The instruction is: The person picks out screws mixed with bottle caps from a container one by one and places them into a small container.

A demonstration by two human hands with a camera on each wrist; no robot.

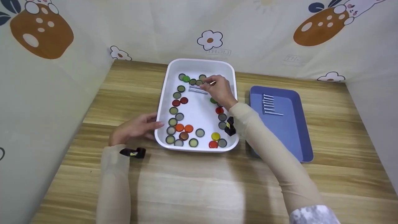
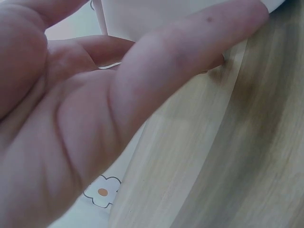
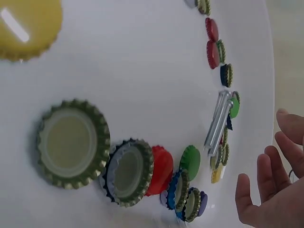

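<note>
A white tray (image 1: 199,60) holds many bottle caps (image 1: 200,133), lying mostly along its sides. Near its far end, several silvery metal pins with heads (image 1: 198,90) lie side by side. Just over these pins is my right hand (image 1: 218,90), thumb and forefinger bent toward each other. The right wrist view shows that hand (image 3: 278,178) beside the pins (image 3: 219,121), fingers apart, with nothing visible between them. At the tray's left wall rests my left hand (image 1: 136,126), its thumb reaching onto the rim. Its fingers look extended in the left wrist view.
To the right stands a blue tray (image 1: 289,137) with a row of similar metal pins (image 1: 268,104). Both trays sit on a wood-grain table (image 1: 189,183). A patterned cloth wall (image 1: 255,53) rises behind it. Each wrist carries a small black device (image 1: 133,152).
</note>
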